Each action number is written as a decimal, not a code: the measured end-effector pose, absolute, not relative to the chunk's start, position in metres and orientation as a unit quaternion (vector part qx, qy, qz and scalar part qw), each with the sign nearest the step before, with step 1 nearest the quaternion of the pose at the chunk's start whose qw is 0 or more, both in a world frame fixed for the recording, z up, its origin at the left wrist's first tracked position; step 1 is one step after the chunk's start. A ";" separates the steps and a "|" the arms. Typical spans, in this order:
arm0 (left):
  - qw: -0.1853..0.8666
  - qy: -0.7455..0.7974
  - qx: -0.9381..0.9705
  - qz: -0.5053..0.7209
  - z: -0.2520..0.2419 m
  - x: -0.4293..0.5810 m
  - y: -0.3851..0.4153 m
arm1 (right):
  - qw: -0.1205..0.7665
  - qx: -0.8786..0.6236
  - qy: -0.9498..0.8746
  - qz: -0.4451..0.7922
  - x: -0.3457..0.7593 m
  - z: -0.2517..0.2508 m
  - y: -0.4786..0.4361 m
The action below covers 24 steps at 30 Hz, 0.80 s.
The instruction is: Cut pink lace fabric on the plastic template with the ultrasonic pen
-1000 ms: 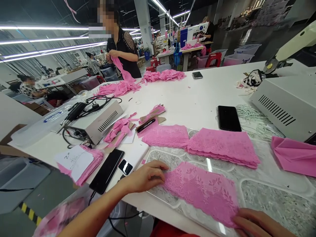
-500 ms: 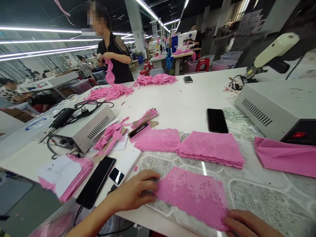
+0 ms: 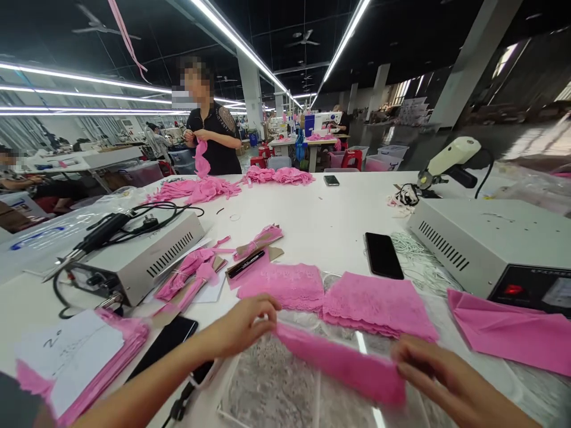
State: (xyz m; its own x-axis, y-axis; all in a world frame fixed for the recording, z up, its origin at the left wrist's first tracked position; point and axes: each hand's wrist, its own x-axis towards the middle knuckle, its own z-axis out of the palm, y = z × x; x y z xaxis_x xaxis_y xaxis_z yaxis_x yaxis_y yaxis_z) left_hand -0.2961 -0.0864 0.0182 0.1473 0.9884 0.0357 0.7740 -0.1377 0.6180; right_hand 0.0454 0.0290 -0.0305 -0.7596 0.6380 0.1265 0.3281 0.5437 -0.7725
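Note:
A piece of pink lace (image 3: 339,364) is lifted off the clear plastic mat (image 3: 276,392) and stretched between both hands. My left hand (image 3: 243,326) pinches its left end, and my right hand (image 3: 439,375) grips its right end. Just beyond them lie two stacks of pink lace pieces (image 3: 378,304), side by side on the white table (image 3: 321,214). A folded pink cloth (image 3: 513,330) lies to the right.
Grey machine boxes stand left (image 3: 138,261) and right (image 3: 491,238). A black phone (image 3: 382,254) lies mid-table, another phone (image 3: 163,339) by my left arm, and a pink pile topped with paper (image 3: 75,351) at left. A person in black (image 3: 212,139) handles pink fabric at the far side.
Both hands have closed on the ends of the lace piece and raised it off the mat; before, it lay flat under them. The camera has tilted upward.

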 end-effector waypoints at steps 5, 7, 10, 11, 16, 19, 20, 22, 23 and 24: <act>0.153 0.645 0.702 0.260 0.040 -0.352 -0.036 | 0.287 -0.260 -0.872 0.300 -0.029 0.024 0.102; 0.122 0.655 0.698 0.263 0.042 -0.371 -0.031 | 0.310 -0.250 -0.873 0.282 -0.057 0.029 0.119; 0.097 0.656 0.708 0.242 0.030 -0.388 -0.041 | 0.314 -0.212 -0.886 0.266 -0.087 0.016 0.124; 0.096 0.653 0.716 0.229 0.023 -0.391 -0.046 | 0.307 -0.200 -0.892 0.264 -0.093 0.008 0.123; 0.075 0.628 0.748 0.201 -0.005 -0.384 -0.063 | 0.291 -0.192 -0.897 0.272 -0.088 -0.023 0.110; 0.065 0.600 0.770 0.209 -0.006 -0.356 -0.054 | 0.316 -0.240 -0.874 0.281 -0.054 -0.024 0.108; 0.068 0.585 0.781 0.209 -0.006 -0.341 -0.047 | 0.319 -0.259 -0.866 0.284 -0.040 -0.023 0.107; 0.084 0.549 0.807 0.202 -0.006 -0.309 -0.030 | 0.308 -0.286 -0.859 0.293 -0.014 -0.024 0.104; 0.090 0.534 0.817 0.199 -0.008 -0.292 -0.020 | 0.301 -0.295 -0.857 0.297 -0.003 -0.025 0.102; 0.098 0.520 0.826 0.193 -0.011 -0.277 -0.009 | 0.294 -0.303 -0.855 0.300 0.005 -0.027 0.099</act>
